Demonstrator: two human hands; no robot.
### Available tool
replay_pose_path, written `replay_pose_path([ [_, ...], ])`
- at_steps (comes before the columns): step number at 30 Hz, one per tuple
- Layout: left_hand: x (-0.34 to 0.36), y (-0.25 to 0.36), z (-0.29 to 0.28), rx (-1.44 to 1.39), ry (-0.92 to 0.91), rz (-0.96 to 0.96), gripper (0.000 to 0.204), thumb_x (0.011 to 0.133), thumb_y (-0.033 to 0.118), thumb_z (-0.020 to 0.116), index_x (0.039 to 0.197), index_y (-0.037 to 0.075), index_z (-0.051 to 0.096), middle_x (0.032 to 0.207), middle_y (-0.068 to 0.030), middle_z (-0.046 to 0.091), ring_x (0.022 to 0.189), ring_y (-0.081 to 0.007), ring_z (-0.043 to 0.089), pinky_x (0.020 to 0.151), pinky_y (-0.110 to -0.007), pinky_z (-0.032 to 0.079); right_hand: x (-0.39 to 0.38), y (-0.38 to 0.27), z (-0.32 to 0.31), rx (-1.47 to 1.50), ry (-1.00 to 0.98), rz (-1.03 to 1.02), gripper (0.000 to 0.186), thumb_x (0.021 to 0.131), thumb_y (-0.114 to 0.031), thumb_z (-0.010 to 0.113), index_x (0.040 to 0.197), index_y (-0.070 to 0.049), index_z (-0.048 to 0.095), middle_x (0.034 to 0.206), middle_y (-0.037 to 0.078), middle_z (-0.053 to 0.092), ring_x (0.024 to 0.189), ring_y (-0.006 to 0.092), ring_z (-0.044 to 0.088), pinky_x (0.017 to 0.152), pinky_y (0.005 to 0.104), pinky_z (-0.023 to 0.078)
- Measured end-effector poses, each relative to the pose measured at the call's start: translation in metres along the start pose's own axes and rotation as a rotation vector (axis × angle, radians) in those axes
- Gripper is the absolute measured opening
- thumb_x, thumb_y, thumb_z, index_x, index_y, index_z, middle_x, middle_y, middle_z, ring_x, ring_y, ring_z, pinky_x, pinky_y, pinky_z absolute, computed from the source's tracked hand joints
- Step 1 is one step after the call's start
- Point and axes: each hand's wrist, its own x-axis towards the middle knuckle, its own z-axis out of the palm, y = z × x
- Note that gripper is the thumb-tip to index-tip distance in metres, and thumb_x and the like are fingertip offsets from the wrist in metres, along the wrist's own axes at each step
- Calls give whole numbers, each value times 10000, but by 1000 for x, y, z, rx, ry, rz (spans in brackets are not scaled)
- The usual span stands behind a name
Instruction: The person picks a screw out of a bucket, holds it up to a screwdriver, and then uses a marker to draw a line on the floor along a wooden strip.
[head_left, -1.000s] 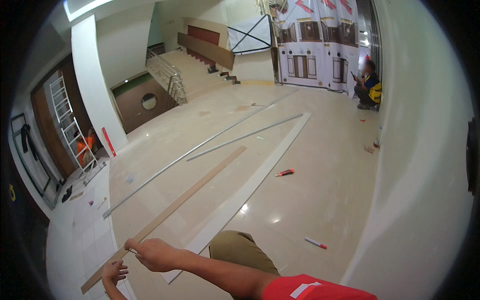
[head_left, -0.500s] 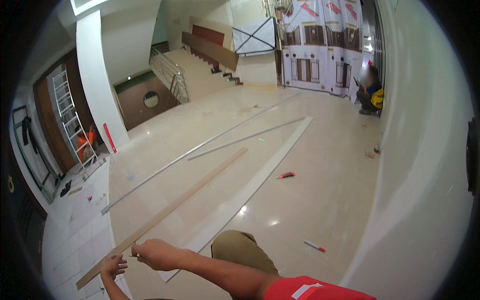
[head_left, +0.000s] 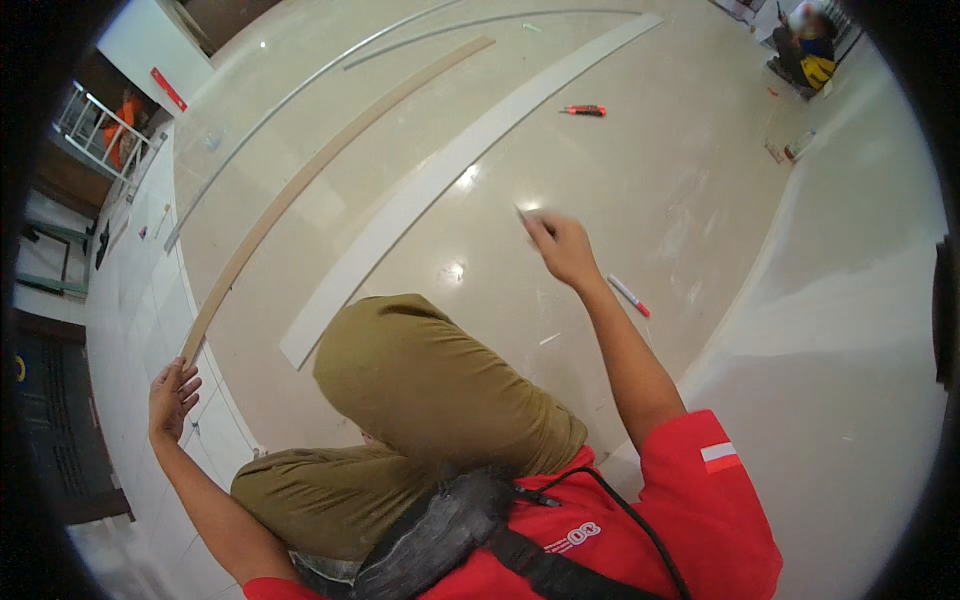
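Note:
My left hand is at the near end of a long narrow brown strip, its fingers loosely bent and apart. Whether it touches the strip, I cannot tell. Out to the right, above the floor, my right hand is closed in a pinch and smeared by motion. A thin pointed piece sticks out from its fingertips, too blurred to name. Between my hands a wide white strip lies on the floor. A red marker rests near my right forearm, and an orange-red utility knife lies farther off.
Two thin metal bars, one long and one shorter, lie beyond the brown strip. A white ladder and a person in orange are at far left. Another person crouches by the right wall. My bent knee is close.
My hands have parted: the right swung away to the right, the left stayed by the brown strip's near end. The view has tipped down, showing my legs.

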Motion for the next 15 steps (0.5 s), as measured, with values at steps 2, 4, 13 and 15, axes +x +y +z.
replay_pose_path([
  [2,4,19,15,54,7,-20,616,995,500,597,1453,97,514,1330,-111,624,1103,-192,627,907,-333,499,-48,140,16,-346,-69,288,322,969,-252,536,1046,3,717,1010,253,706,971,450,658,869,492,509],
  [4,-6,8,11,63,59,-49,622,994,498,600,1463,100,505,1327,-107,626,1089,-183,627,901,-326,499,-101,166,42,-196,-86,329,292,957,-210,549,1069,3,716,972,249,714,944,416,684,875,455,527],
  [13,-1,23,25,60,44,-39,613,1009,468,587,1483,91,493,1303,-86,633,1037,-151,627,871,-305,497,-138,165,70,38,-8,411,258,933,-186,599,1101,-58,747,890,172,744,838,305,722,797,384,548],
  [15,3,31,29,38,38,-14,605,1015,455,583,1482,81,494,1297,-83,634,1025,-141,626,861,-300,497,-120,179,58,-35,18,386,253,932,-195,601,1090,-66,752,886,177,743,837,311,722,794,399,549],
])
